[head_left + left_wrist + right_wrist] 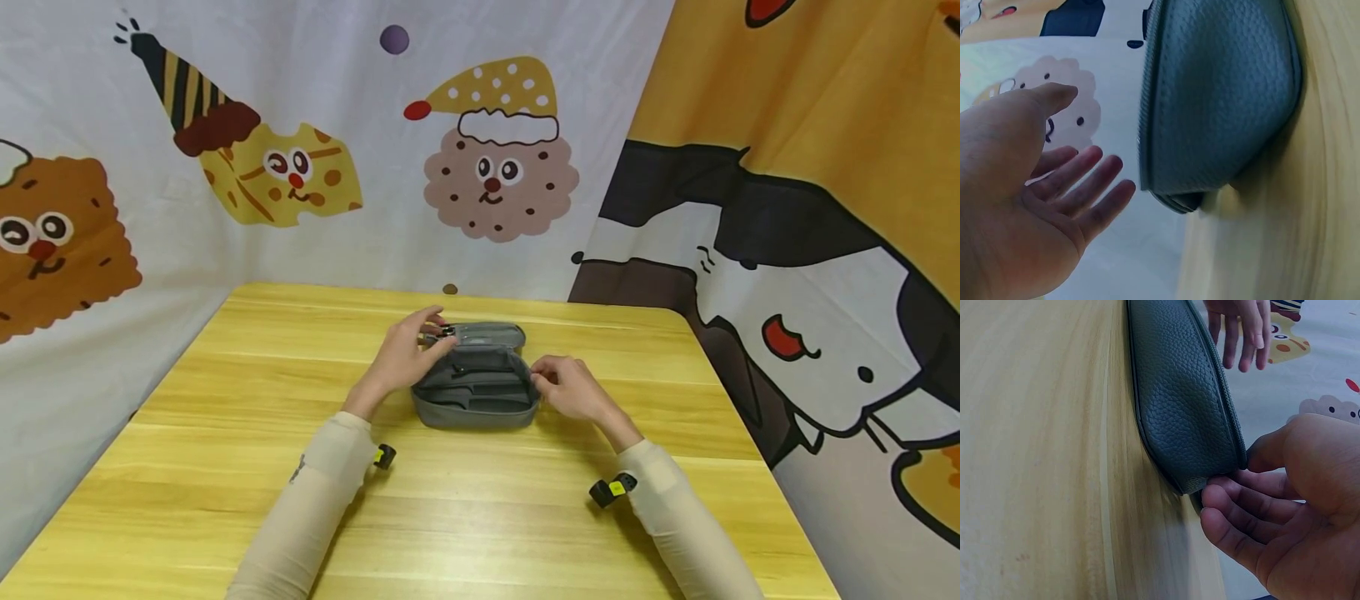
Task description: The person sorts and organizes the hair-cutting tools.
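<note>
A grey zip case (476,417) with a pebbled, leather-like surface stands unzipped on the table, its lid (491,335) folded back to the far side. Inside it, molded dividers and slots show. My right hand (570,387) pinches the right end of the case's rim; in the right wrist view, the thumb lies on the zipper edge (1229,406) and the fingers curl under the corner. My left hand (408,354) hovers over the lid's left end, partly hiding it. Its fingers are spread and relaxed, apart from the case wall (1222,94) in the left wrist view.
The case sits toward the back of a yellow wood-grain table (450,517). A white cloth (315,250) with cartoon prints hangs behind the table, and an orange printed cloth (825,108) hangs along the right. Each wrist carries a small black camera (611,490).
</note>
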Motion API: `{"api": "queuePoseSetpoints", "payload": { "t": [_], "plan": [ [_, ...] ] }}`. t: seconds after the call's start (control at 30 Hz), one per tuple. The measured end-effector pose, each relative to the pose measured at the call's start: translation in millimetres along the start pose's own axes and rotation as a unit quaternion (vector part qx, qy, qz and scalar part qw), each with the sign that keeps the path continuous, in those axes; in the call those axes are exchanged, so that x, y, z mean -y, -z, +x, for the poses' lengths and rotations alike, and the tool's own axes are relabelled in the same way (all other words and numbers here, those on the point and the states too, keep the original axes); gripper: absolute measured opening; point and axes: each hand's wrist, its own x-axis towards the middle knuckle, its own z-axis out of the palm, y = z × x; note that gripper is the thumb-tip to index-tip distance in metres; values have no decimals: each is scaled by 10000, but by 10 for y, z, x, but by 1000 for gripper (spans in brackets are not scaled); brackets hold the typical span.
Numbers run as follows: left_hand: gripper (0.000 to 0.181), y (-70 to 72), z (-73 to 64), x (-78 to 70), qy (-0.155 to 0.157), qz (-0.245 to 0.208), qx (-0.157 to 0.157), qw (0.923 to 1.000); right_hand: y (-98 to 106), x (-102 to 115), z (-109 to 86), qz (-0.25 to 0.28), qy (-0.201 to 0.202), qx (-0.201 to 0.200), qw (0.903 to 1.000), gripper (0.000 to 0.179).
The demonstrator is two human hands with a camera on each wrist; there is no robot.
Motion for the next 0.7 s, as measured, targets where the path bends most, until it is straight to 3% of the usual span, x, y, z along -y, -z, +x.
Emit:
{"api": "queuePoseSetpoints", "payload": {
  "t": [0.4,0.7],
  "plan": [
    [61,1,15,207,740,-366,-135,9965,-5,-8,-1,-35,47,-33,10000,23],
    [66,-5,105,252,1706,-1020,-339,9795,-6,-26,10,-39,12,-32,10000,23]
  ]
}}
